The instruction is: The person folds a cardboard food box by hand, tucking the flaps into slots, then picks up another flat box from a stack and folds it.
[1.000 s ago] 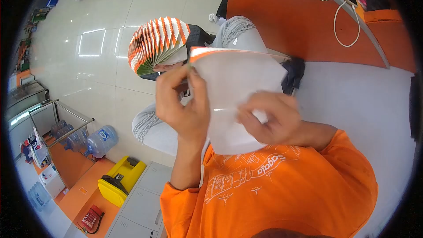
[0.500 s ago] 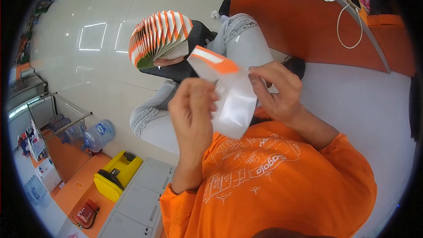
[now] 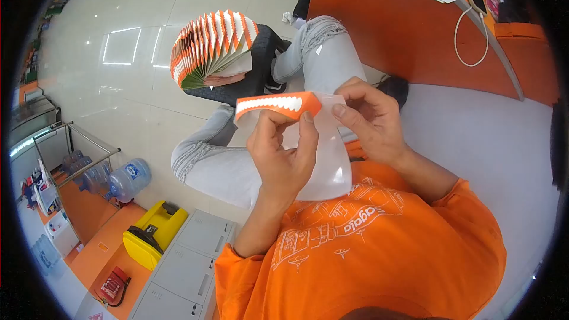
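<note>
A white sheet [image 3: 329, 172] with an orange, white-patterned folded edge is held over my lap. My left hand [image 3: 283, 151] pinches the orange folded part near its corner, thumb on top. At the sheet's upper right, my right hand [image 3: 370, 120] grips the white corner between thumb and fingers. Beyond my hands, a fanned bundle of folded orange and white paper [image 3: 213, 47] rests on a black stool [image 3: 256, 70].
A reddish desk [image 3: 391, 29] with papers, a phone and a white cable stands at the upper right. Lower left are a yellow bin [image 3: 153, 234], grey lockers [image 3: 188, 261], a fire extinguisher [image 3: 114, 284] and water bottles [image 3: 130, 179].
My left hand has moved right and down onto the orange strip, closer to my right hand. The orange strip now lies nearly level, and the sheet hangs lower.
</note>
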The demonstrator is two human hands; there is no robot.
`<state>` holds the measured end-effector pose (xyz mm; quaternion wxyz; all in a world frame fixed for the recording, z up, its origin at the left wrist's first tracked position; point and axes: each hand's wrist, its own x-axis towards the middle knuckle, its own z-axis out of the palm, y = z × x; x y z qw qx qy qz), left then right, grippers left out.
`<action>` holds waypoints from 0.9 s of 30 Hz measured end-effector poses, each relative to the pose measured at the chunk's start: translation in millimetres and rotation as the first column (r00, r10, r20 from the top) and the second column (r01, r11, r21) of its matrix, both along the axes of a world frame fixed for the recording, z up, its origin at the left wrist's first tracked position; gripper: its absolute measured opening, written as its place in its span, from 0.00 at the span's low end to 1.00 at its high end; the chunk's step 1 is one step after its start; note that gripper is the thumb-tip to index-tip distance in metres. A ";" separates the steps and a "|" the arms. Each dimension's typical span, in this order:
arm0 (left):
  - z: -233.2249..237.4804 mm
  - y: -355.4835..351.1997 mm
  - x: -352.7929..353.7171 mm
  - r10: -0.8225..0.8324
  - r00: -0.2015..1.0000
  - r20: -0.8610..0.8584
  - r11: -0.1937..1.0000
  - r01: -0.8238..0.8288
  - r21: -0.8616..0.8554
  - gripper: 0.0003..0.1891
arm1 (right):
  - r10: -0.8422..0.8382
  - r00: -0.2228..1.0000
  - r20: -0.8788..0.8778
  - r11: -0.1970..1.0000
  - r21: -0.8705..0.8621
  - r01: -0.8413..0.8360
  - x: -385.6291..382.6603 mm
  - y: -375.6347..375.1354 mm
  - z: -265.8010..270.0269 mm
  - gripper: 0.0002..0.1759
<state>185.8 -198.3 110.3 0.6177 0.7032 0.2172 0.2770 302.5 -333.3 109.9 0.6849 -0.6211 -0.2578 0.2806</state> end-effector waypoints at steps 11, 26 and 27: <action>4.8 4.5 4.4 -0.020 1.000 -0.017 0.999 0.019 -0.030 0.05 | 0.010 0.959 0.283 1.000 0.001 -0.011 6.9 13.2 13.9 0.04; 27.9 22.8 -3.7 -0.248 0.968 -0.041 0.962 0.240 -0.131 0.07 | -0.085 0.912 0.402 0.996 0.062 0.065 0.1 12.7 16.7 0.05; 27.7 25.3 -3.4 -0.290 0.956 -0.048 0.952 0.282 -0.119 0.07 | -0.054 0.918 0.393 0.998 0.063 0.032 2.0 12.3 17.6 0.05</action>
